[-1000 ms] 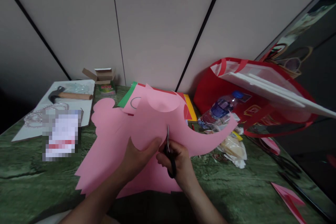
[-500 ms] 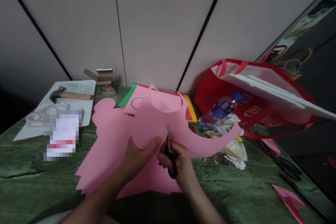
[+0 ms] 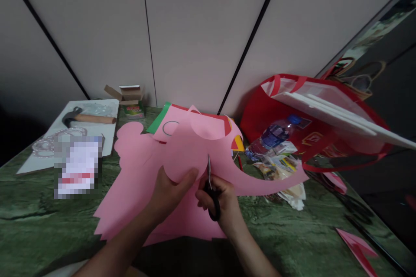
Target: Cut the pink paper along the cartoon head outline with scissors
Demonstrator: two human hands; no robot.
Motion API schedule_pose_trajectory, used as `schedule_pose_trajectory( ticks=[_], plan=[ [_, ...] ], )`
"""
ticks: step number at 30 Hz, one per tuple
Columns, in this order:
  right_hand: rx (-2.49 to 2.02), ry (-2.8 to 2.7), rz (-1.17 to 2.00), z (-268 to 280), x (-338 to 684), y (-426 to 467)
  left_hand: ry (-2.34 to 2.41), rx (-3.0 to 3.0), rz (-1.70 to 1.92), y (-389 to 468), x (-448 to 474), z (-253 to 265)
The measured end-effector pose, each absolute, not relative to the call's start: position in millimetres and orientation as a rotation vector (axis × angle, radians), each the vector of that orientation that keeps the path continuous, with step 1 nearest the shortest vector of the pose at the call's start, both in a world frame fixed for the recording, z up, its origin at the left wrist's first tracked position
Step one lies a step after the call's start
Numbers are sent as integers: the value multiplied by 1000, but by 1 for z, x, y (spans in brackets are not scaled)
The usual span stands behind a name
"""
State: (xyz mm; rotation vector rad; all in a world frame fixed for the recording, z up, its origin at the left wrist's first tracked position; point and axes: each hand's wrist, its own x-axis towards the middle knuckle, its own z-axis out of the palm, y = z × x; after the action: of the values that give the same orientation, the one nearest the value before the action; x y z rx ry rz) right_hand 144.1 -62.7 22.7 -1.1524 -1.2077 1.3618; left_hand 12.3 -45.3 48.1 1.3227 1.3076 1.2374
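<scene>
My left hand [image 3: 173, 190] pinches a sheet of pink paper [image 3: 186, 156] by its lower edge, thumb on top. My right hand [image 3: 224, 201] grips a pair of black-handled scissors [image 3: 213, 203], whose blades point away from me and sit at the paper's edge. From there a long curved strip of the same paper [image 3: 260, 186] trails off to the right. Beneath my hands lies a larger pink paper cut-out [image 3: 130, 190] with a scalloped end and a zigzag edge. Part of it is hidden by my forearms.
On the left, a hammer [image 3: 87, 117] and clear beads [image 3: 53, 142] rest on a white board [image 3: 112, 136]. A small opened box [image 3: 133, 108] stands by the wall. To the right are a water bottle [image 3: 271, 138], a red bag [image 3: 260, 108] and plastic wrappers [image 3: 287, 181].
The pink strip on the right has swung downward and its tip has moved right. The paper's far curl has shifted slightly to the right. Both hands stay in nearly the same place.
</scene>
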Motion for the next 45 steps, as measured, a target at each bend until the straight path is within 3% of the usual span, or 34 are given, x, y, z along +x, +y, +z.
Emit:
schedule_pose_trajectory(
  ticks=[13,45],
  plan=[
    [-1118,-1157,1501,25,140,-71,1355,1127,1242,-56,17,56],
    [-1034,-1215,1472,25,147,-59,1516,1035,1197,-54,20,48]
  ],
)
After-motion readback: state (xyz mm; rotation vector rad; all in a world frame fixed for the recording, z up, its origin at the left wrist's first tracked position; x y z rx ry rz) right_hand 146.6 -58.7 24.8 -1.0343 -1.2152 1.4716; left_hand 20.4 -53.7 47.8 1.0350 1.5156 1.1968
